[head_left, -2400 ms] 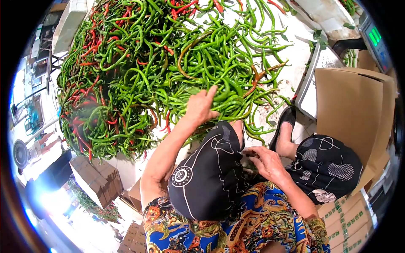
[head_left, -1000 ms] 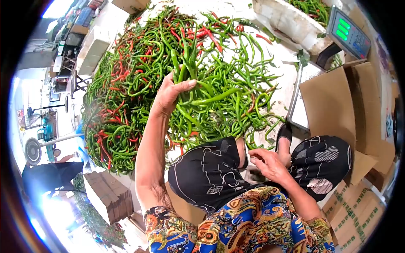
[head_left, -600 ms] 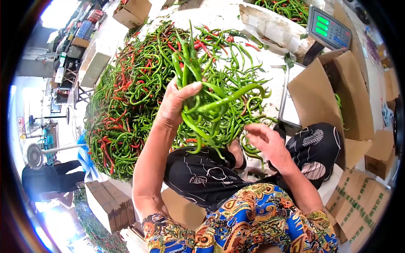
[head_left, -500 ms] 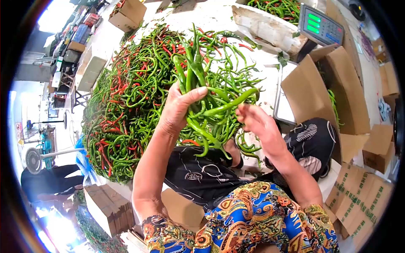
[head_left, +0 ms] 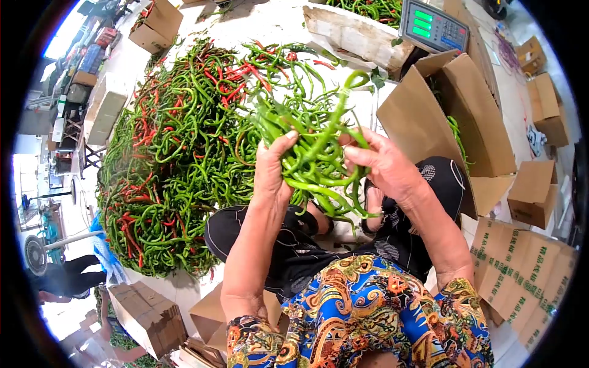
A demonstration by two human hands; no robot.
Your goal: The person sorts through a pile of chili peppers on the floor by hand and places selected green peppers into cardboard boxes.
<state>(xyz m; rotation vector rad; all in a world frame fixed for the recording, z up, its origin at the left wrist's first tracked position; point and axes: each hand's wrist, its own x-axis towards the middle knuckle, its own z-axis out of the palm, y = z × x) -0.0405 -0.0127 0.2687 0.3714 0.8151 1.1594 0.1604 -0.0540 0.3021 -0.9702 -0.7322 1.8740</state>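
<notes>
My left hand [head_left: 276, 164] is closed around a bunch of long green chili peppers [head_left: 316, 150], its thumb pressed across them. The bunch is held up over my lap, partly blurred at its upper end. At its right side is my right hand [head_left: 385, 164], fingers curled in and thumb against them, closed on the chili ends there; exactly how many it grips I cannot tell. Beyond my hands and to the left lies a big heap of green and red chili peppers [head_left: 178, 132]. Red ones [head_left: 232, 83] show mostly on its top and left side.
An open cardboard box [head_left: 410, 113] with green chilies inside stands at my right. Behind it is a scale display [head_left: 434, 26] with lit green digits, beside a white foam box [head_left: 359, 34]. Flattened printed cartons [head_left: 515, 270] lie at lower right, stacked cardboard [head_left: 147, 313] at lower left.
My right hand has moved in from beside the bunch and closed on its right edge. My left hand has come lower with the chilies. The whole view has shifted slightly.
</notes>
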